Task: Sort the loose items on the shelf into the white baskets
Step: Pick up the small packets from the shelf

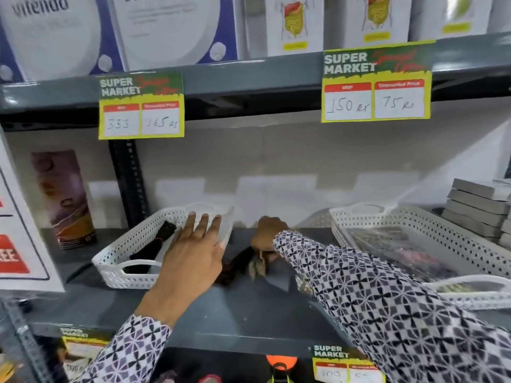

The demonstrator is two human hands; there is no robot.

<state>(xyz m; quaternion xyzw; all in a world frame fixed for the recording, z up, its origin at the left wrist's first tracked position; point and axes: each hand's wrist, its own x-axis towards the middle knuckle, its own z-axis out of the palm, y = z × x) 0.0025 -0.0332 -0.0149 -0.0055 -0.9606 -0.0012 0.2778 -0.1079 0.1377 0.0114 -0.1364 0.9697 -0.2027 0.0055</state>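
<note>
Two white perforated baskets stand on the dark grey shelf [249, 313]. The left basket [121, 252] holds dark flat items [149, 252]. My left hand [193, 252] lies flat on its right rim, fingers spread, holding nothing. The right basket [431, 230] holds dark glossy packets [392, 244]. Between the baskets, my right hand [269, 233] is closed on a small bundle of loose items [257, 265], with a dark strip [235, 266] trailing down to the shelf. What the bundle is made of is blurred.
A tall brown and purple carton [65, 197] stands at the left. Grey flat boxes [478, 208] are stacked at the far right. Price tags [141, 106] hang from the shelf above, which carries white boxes [296, 23]. A lower shelf shows below.
</note>
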